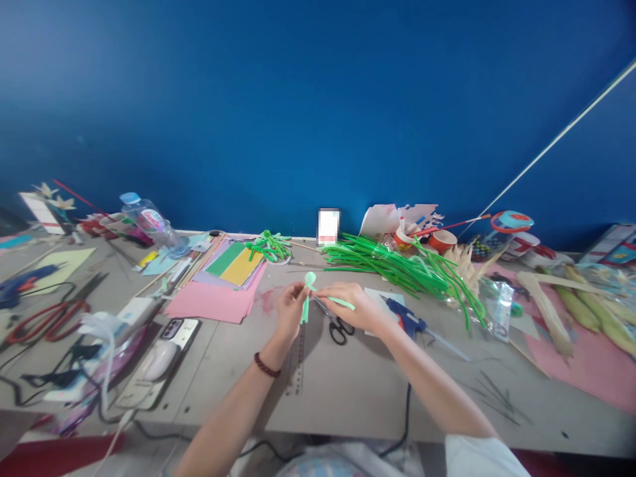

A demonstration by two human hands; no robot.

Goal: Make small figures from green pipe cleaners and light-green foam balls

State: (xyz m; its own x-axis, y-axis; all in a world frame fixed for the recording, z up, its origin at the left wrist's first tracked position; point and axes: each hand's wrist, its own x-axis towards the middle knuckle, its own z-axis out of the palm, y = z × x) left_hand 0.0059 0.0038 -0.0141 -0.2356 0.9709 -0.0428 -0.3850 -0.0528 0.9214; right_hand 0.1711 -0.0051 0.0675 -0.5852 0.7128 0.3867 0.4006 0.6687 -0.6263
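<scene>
Above the middle of the table, a light green strip with a rounded, looped top [310, 279] is pinched between my two hands. My left hand [291, 306] grips it from the left, one end hanging below the fingers. From the right, my right hand [354, 303] closes on it at the fingertips, with another green length passing under that hand. Whether the strip is paper or fuzzy stem, I cannot tell. Beneath the hands lie black-handled scissors [340, 331], and a clear ruler [297, 371] sits closer to me.
Green fuzzy stems [397, 265] spread at the back right, near a blue glue gun [405, 316]. Pink paper sheets [213, 301] and a bundle of green pieces [269, 245] lie back left. A phone [136, 384], a power strip [134, 317] and red-handled scissors [44, 322] occupy the left.
</scene>
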